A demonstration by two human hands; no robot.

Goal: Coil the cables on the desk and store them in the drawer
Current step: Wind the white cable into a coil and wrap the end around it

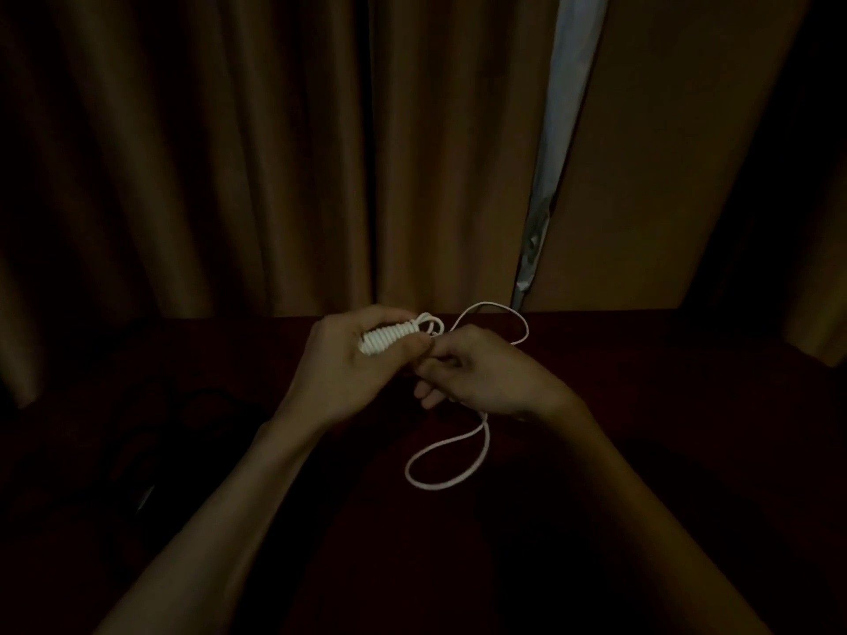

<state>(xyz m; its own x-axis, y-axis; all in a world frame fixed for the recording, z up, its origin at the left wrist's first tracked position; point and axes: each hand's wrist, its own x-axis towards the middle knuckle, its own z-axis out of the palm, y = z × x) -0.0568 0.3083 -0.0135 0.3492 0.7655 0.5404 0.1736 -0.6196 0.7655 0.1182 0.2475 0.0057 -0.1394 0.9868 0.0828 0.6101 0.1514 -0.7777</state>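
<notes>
Both hands meet above the middle of the dark desk [664, 396], just short of its far edge. The left hand [343, 364] has its fingers curled round a tight bundle of white cable [389, 339], the wound turns lying side by side across the palm and a few small loops sticking out at the bundle's right end. The right hand [490, 378] touches the left at the fingertips and pinches the same cable just beside those small loops, with thumb and forefinger closed on it. From there a free run of cable arcs up and to the right in an upper loop [499, 309] that reaches the line of the far desk edge, close to the foot of the brown curtains [229, 153]. A lower loop [440, 481] trails from under the right hand toward the person; whether it lies on the desk or hangs above it cannot be told. A pale strip [566, 107] shows in the gap between curtain panels, above and right of the hands. Left of the left forearm a dim dark shape [206, 414] sits on the desk, too dark to identify. The desk to the right of the right forearm reads as open dark surface.
</notes>
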